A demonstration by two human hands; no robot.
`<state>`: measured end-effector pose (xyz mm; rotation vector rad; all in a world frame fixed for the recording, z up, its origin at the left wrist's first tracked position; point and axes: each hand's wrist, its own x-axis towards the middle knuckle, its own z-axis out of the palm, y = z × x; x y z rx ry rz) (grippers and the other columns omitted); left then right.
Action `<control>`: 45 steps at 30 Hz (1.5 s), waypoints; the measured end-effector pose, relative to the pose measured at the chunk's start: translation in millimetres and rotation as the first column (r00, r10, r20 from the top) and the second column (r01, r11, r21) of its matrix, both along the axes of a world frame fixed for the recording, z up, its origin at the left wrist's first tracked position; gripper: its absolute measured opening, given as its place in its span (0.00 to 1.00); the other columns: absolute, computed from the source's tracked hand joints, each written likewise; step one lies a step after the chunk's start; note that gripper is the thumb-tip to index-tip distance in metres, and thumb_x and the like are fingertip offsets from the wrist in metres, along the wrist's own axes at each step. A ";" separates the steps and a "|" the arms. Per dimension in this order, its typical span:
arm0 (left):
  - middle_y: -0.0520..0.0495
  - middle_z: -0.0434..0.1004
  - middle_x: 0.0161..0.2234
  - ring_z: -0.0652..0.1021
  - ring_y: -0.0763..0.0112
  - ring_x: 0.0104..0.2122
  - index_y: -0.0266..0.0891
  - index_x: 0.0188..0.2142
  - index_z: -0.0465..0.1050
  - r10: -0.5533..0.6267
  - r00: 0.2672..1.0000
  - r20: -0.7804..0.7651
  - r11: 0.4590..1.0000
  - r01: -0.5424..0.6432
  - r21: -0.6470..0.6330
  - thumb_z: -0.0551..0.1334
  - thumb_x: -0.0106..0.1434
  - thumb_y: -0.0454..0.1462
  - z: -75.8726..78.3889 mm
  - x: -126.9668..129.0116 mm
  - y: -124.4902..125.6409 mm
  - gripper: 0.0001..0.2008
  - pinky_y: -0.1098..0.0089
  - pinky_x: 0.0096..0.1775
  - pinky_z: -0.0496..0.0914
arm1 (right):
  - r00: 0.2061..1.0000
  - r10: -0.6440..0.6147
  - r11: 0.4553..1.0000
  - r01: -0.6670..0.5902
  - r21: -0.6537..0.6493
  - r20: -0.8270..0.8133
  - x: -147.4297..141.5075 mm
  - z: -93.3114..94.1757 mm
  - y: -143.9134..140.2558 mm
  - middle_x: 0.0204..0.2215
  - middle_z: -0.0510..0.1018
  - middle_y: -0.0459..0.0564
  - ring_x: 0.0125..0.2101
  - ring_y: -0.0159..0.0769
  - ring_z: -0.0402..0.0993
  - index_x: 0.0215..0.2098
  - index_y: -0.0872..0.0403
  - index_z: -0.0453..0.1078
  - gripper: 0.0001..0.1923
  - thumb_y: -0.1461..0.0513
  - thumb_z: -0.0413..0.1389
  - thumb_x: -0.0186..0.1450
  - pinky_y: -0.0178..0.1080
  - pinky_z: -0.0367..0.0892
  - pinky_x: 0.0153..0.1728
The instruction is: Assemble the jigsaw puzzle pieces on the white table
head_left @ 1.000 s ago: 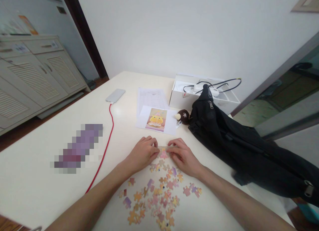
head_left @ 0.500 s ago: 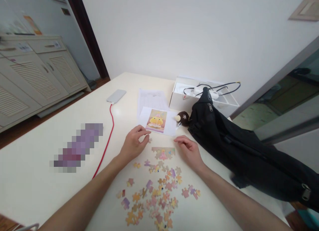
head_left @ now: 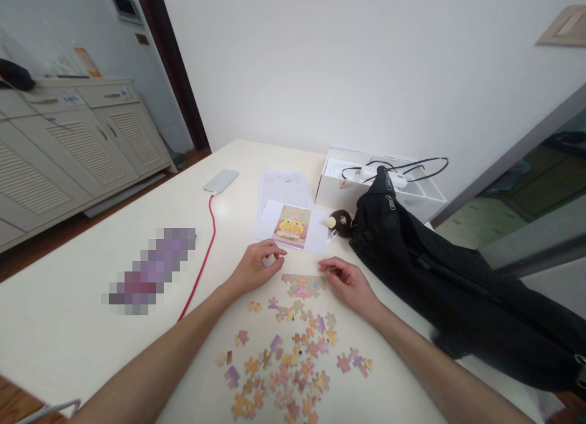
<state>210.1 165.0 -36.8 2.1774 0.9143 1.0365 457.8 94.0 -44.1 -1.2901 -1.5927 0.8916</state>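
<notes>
My left hand point(head_left: 260, 266) is just left of a partly joined jigsaw strip point(head_left: 302, 286), its thumb and index finger curved with a gap between them. No piece shows plainly in its fingers. My right hand point(head_left: 350, 282) is at the strip's right end, fingers loosely bent, the fingertips close to its upper right corner. Whether they touch it, I cannot tell. The strip has a straight top edge and a pink figure in the middle. Loose puzzle pieces point(head_left: 300, 369) in purple, orange, pink and yellow are spread below it, between my forearms.
Behind the strip is a printed reference picture point(head_left: 292, 226) on white paper. A small brown round object point(head_left: 341, 221) and a black bag point(head_left: 425, 271) are at right, before a white box point(head_left: 339, 189) with cables. A grey power bank point(head_left: 222, 181) with a red cable point(head_left: 201, 271) is at left.
The view has shifted slightly. My left fingertips have moved a little right, my right ones a little left, both closer to the strip. A piece by my left thumb is no longer visible.
</notes>
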 end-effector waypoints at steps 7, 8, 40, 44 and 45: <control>0.47 0.74 0.33 0.75 0.66 0.36 0.38 0.36 0.78 0.300 0.949 -0.098 0.954 -0.295 0.058 0.59 0.61 0.39 -10.3 -22.4 24.4 0.10 0.64 0.42 0.69 | 0.994 -0.074 0.997 0.076 0.033 -0.081 0.3 1.2 -1.4 0.33 0.78 0.51 0.33 0.36 0.72 0.38 0.54 0.75 0.09 0.61 0.55 0.62 0.38 0.68 0.35; 0.47 0.74 0.33 0.75 0.66 0.36 0.39 0.36 0.79 0.305 0.946 -0.112 0.952 -0.304 0.031 0.59 0.60 0.40 -12.8 -24.1 27.3 0.11 0.64 0.42 0.69 | 0.990 -0.093 0.995 0.097 0.034 -0.108 0.6 1.5 -1.4 0.33 0.78 0.51 0.34 0.36 0.73 0.37 0.54 0.75 0.09 0.61 0.55 0.61 0.38 0.68 0.35; 0.47 0.74 0.41 0.73 0.65 0.42 0.45 0.43 0.78 0.028 0.952 -0.305 0.999 -0.037 -0.026 0.62 0.63 0.42 -14.6 -24.2 25.5 0.10 0.61 0.47 0.65 | 0.996 -0.071 0.997 0.073 0.039 -0.058 2.7 1.8 -3.0 0.32 0.79 0.51 0.32 0.38 0.73 0.35 0.52 0.75 0.08 0.60 0.55 0.62 0.38 0.69 0.33; 0.48 0.73 0.40 0.73 0.65 0.41 0.49 0.41 0.80 -0.004 0.925 -0.381 1.000 0.002 -0.005 0.62 0.63 0.44 -12.9 -24.6 23.2 0.10 0.61 0.47 0.65 | 0.996 -0.074 0.996 0.076 0.044 -0.054 2.3 0.1 -2.0 0.33 0.79 0.51 0.34 0.38 0.73 0.35 0.53 0.74 0.08 0.60 0.54 0.62 0.39 0.69 0.35; 0.48 0.73 0.40 0.73 0.65 0.41 0.49 0.39 0.80 -0.005 0.927 -0.375 1.000 0.003 -0.008 0.61 0.63 0.44 -12.6 -24.3 23.0 0.09 0.61 0.46 0.65 | 0.996 -0.071 0.996 0.073 0.049 -0.045 2.0 0.0 -2.1 0.33 0.78 0.51 0.34 0.38 0.73 0.35 0.53 0.74 0.08 0.60 0.54 0.62 0.39 0.69 0.35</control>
